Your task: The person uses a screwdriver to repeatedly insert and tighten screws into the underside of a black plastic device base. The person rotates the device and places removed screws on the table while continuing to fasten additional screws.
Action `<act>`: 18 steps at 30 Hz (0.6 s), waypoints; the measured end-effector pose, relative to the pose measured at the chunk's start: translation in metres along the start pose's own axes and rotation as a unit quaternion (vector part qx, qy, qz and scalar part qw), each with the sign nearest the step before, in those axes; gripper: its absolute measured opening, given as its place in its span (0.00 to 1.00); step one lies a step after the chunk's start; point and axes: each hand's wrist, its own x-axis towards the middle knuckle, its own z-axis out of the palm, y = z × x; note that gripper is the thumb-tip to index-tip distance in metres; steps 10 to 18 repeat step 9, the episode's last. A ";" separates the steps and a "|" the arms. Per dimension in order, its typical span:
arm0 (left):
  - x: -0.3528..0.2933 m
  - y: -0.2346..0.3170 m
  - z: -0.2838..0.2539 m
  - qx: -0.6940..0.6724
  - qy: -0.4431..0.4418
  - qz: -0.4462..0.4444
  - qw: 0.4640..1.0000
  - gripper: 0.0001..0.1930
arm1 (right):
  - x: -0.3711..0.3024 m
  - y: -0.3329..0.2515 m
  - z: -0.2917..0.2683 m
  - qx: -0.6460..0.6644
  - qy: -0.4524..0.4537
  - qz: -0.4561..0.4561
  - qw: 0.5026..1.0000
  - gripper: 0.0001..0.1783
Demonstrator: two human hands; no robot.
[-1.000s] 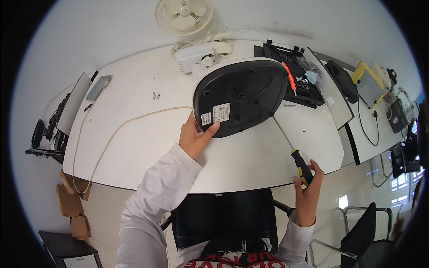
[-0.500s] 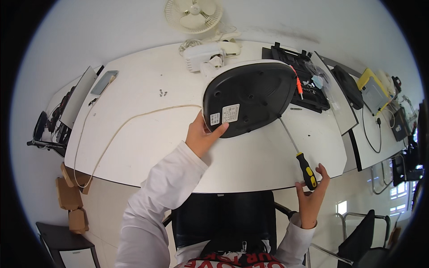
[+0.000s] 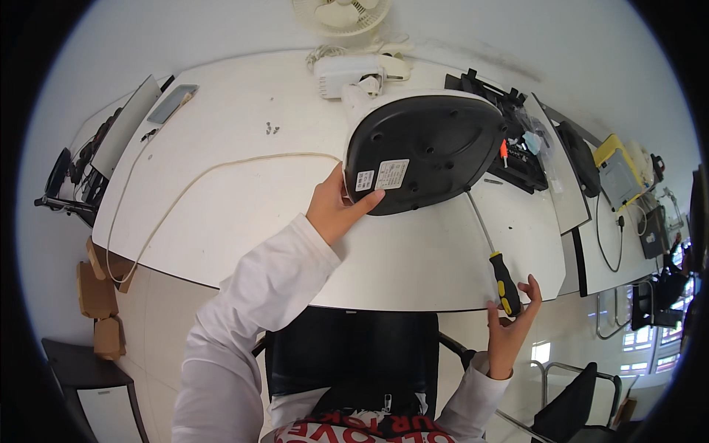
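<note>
In my left hand (image 3: pixel 336 208) is the rim of a fan base (image 3: pixel 432 148), tilted with its black underside facing me. The thumb presses the underside near two white labels (image 3: pixel 392 174); the other fingers are mostly hidden behind the rim. My right hand (image 3: pixel 509 332) has its fingers around the handle end of a black and yellow screwdriver (image 3: pixel 504 284) at the table's front edge. The screwdriver's shaft slants up to the base's lower right edge, its tip at a hole there. A pale cord (image 3: pixel 221 184) runs left from the base.
Small screws (image 3: pixel 272 128) lie on the white table (image 3: pixel 221 244). Behind the base are a white motor housing (image 3: pixel 343 77) and a caged fan (image 3: pixel 341 16). An open black tool case (image 3: pixel 526 166) is at right, a grey tray (image 3: pixel 172 104) at far left. A black chair (image 3: pixel 351 347) stands before me.
The view has shifted slightly, so the scene sits a little differently in the picture. Both hands keep their holds, and the screwdriver's tip stays at the base's edge.
</note>
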 end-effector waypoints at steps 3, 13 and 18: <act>0.004 -0.002 -0.005 0.039 -0.010 -0.011 0.999 0.22 | 0.001 0.000 -0.005 0.029 -0.029 0.082 0.996 0.36; 0.002 0.000 -0.003 0.013 -0.009 -0.007 1.000 0.23 | 0.000 0.004 -0.007 0.013 -0.013 0.031 0.999 0.31; 0.002 0.000 -0.003 0.013 -0.009 -0.007 1.000 0.23 | 0.000 0.004 -0.007 0.013 -0.013 0.031 0.999 0.31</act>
